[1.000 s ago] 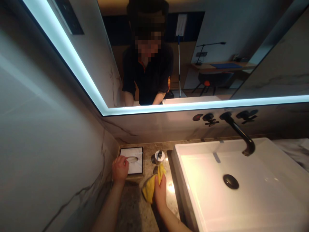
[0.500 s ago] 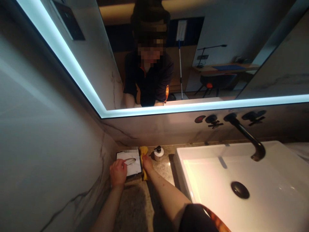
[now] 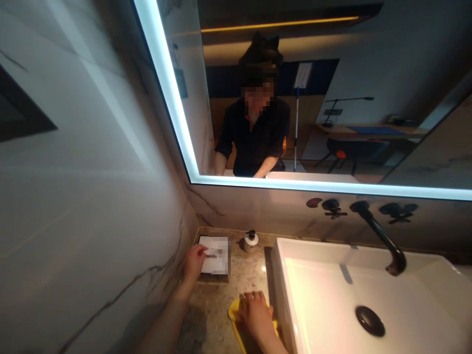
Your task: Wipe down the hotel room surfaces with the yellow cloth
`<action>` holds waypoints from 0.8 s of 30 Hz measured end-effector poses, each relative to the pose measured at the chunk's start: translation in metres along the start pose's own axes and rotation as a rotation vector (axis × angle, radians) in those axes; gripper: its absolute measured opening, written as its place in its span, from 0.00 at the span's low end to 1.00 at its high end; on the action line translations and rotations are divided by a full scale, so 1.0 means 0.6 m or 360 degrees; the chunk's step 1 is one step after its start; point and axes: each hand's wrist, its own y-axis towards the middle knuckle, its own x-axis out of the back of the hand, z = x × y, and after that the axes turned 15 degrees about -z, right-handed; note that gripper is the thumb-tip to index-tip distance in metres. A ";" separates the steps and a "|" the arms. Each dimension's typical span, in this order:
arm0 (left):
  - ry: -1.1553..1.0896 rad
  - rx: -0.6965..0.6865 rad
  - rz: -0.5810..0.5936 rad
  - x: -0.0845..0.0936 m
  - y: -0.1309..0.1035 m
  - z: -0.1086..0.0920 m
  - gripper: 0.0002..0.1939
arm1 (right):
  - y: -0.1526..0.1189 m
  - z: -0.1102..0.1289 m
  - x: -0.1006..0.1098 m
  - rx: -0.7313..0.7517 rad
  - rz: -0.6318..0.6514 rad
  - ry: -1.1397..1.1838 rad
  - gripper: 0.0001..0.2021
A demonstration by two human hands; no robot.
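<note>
Obs.: right hand (image 3: 256,312) lay flat, palm down, fingers spread, pressing the yellow cloth (image 3: 236,319) onto the stone desk (image 3: 217,314), just left of the white basin (image 3: 368,295). The cloth was pinned under the palm rather than gripped; only its left edge showed, the rest covered by the hand and forearm.

Left hand (image 3: 194,260) rested on the tissue box (image 3: 214,260), which sat in the corner left of the basin, against the side wall. Fingers were curled over the near left edge of the box top; whether they pinched the tissue itself could not be told, that part being blurred.

Soap dispenser (image 3: 251,241) stood upright between the tissue box and the basin, near the back wall, apart from both hands. Black wall spout (image 3: 383,243) overhung the basin; drain (image 3: 369,321) was dark.

Judgement on technique: wiping appeared to be the step in hand. To do it well, keep the palm flat so that the cloth does not bunch, work in overlapping passes along the strip left of the basin, run tight to the basin wall where residue would collect, and steady the tissue box so it does not slide.
</note>
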 end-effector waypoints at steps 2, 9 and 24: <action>-0.0067 0.0029 -0.0026 0.006 0.013 -0.004 0.12 | 0.028 0.015 0.014 0.0093 -0.0077 0.0285 0.20; -0.0298 -0.0007 0.0009 0.027 0.047 -0.021 0.13 | 0.175 0.105 0.025 0.0410 -0.0326 0.0906 0.16; -0.0565 0.0152 -0.0041 0.045 0.053 0.005 0.13 | 0.289 0.172 -0.025 0.0636 0.0200 0.0719 0.07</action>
